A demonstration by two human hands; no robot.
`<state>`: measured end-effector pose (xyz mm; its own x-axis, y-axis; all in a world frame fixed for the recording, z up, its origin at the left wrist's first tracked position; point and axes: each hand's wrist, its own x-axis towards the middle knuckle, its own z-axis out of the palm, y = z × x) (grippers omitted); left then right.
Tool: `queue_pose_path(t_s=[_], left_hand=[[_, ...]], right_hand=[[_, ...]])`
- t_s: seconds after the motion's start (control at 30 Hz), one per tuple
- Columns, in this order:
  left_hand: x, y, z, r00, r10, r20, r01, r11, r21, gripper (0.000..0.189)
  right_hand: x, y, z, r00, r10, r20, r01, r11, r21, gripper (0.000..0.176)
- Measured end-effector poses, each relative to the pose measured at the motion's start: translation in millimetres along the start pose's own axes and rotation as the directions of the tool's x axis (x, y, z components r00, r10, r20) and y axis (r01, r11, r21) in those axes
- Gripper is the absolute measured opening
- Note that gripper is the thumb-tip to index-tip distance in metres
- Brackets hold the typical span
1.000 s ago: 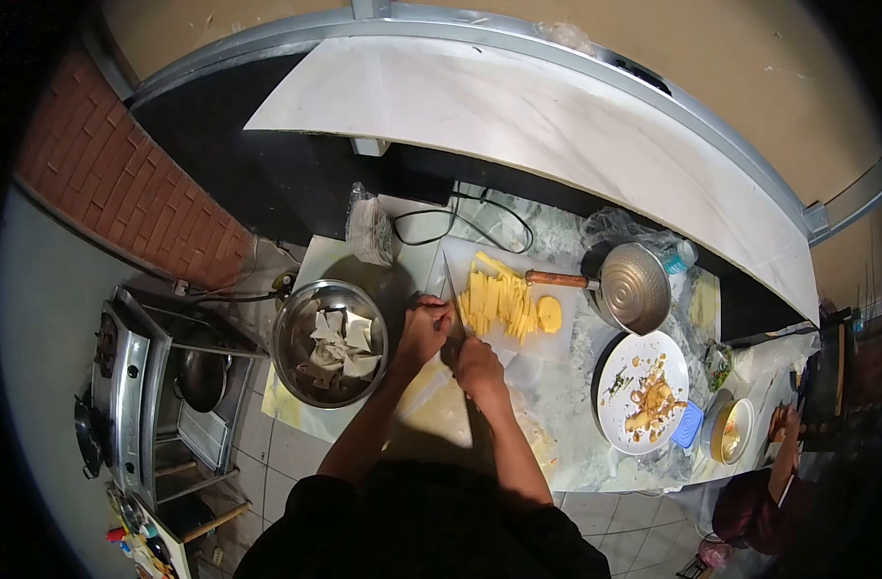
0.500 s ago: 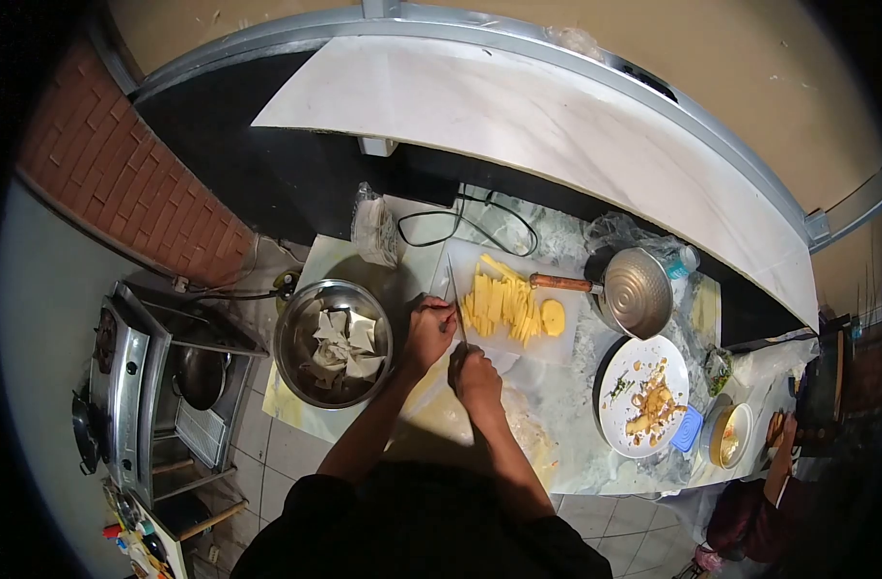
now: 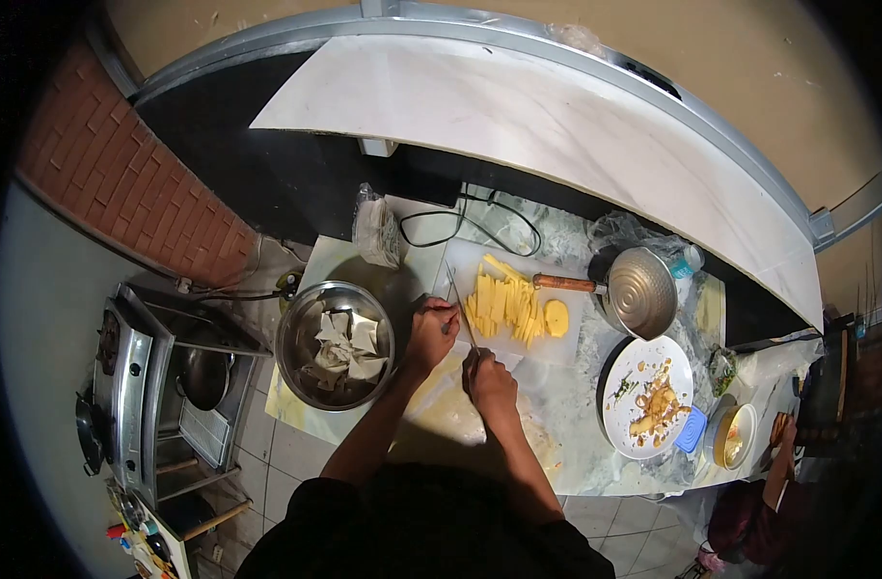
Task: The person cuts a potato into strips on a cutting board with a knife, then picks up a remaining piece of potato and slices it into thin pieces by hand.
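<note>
My right hand (image 3: 491, 382) is closed round the handle of a knife (image 3: 461, 304), whose blade points up and away over the left edge of a white cutting board (image 3: 563, 349). My left hand (image 3: 435, 331) is beside the blade, its fingers pressed together; what they hold, if anything, is too small to make out. Yellow strips (image 3: 499, 301) lie in a pile on the board, with a round yellow piece (image 3: 556, 317) to their right. Left of my left hand stands a metal bowl (image 3: 291, 372) holding white folded pieces (image 3: 348, 345).
A saucepan (image 3: 641, 294) reaches its wooden handle over the board. Nearer me are a white plate (image 3: 619, 431) of peelings, a blue lid (image 3: 691, 430) and a small bowl (image 3: 747, 425). Another person's arm (image 3: 780, 463) shows at right. A stove (image 3: 130, 381) stands left.
My right hand has shifted slightly to the right with the knife, and the blade is tilted a little differently. The whole view has moved slightly.
</note>
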<state>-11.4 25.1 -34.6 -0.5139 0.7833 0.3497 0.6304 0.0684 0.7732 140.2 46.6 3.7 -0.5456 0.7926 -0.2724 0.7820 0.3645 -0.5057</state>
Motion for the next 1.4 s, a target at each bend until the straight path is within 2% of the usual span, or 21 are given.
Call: queue_pose_path(t_s=[0.13, 0.2, 0.33, 0.53, 0.73, 0.8, 0.83, 0.9, 1.03, 1.1, 1.2, 1.3, 1.4], left_hand=[[1, 1, 1, 1.000, -0.011, -0.024, 0.009, 0.998, -0.062, 0.018], [0, 3, 0, 0.999, 0.035, -0.022, -0.034, 0.998, 0.056, 0.019], [-2, -2, 2, 1.000, 0.021, -0.011, -0.020, 0.997, 0.077, 0.019], [-2, -6, 5, 0.999, 0.023, -0.035, -0.022, 0.999, 0.045, 0.015], [1, -10, 3, 0.991, 0.127, -0.047, -0.123, 0.989, 0.078, 0.007], [1, -9, 3, 0.999, -0.033, -0.004, 0.033, 0.993, -0.116, 0.004], [2, -9, 2, 0.999, -0.036, -0.004, 0.035, 0.993, -0.116, 0.004], [4, -10, 1, 0.998, 0.056, 0.004, -0.056, 0.998, 0.011, 0.005], [4, -12, -1, 0.997, 0.082, 0.008, -0.082, 0.996, 0.037, 0.004], [1, -10, -2, 0.998, -0.005, 0.058, 0.002, 0.999, 0.053, 0.016], [3, -3, -1, 1.000, -0.021, 0.012, 0.021, 0.999, -0.041, 0.008], [3, -3, -1, 0.998, -0.047, 0.051, 0.049, 0.998, -0.043, 0.011], [3, -2, -2, 0.997, -0.053, 0.050, 0.056, 0.997, -0.047, 0.011]], right_hand=[[-3, -2, 7, 0.999, 0.041, 0.018, -0.042, 0.997, 0.066, 0.031], [-4, -6, 8, 0.999, 0.036, 0.016, -0.038, 0.994, 0.107, 0.033], [0, -13, 4, 0.998, 0.054, 0.020, -0.054, 0.998, 0.037, 0.031], [9, -11, 5, 0.998, 0.057, 0.009, -0.057, 0.993, 0.108, 0.033], [10, -16, 3, 1.000, 0.011, -0.020, -0.007, 0.981, 0.195, 0.030], [12, -18, 1, 1.000, 0.012, 0.009, -0.014, 0.988, 0.151, 0.030], [13, -19, 0, 1.000, 0.013, 0.012, -0.015, 0.989, 0.150, 0.030], [15, -21, -3, 0.998, 0.020, 0.052, -0.027, 0.989, 0.148, 0.030], [17, -28, -6, 0.997, 0.047, 0.068, -0.053, 0.994, 0.091, 0.031], [17, -28, -5, 0.999, 0.024, 0.040, -0.028, 0.996, 0.089, 0.032], [14, -29, -9, 0.999, 0.017, 0.051, -0.021, 0.996, 0.089, 0.032], [15, -34, -15, 0.990, 0.073, 0.124, -0.079, 0.996, 0.042, 0.031], [14, -37, -17, 0.991, 0.063, 0.120, -0.068, 0.997, 0.037, 0.030]])
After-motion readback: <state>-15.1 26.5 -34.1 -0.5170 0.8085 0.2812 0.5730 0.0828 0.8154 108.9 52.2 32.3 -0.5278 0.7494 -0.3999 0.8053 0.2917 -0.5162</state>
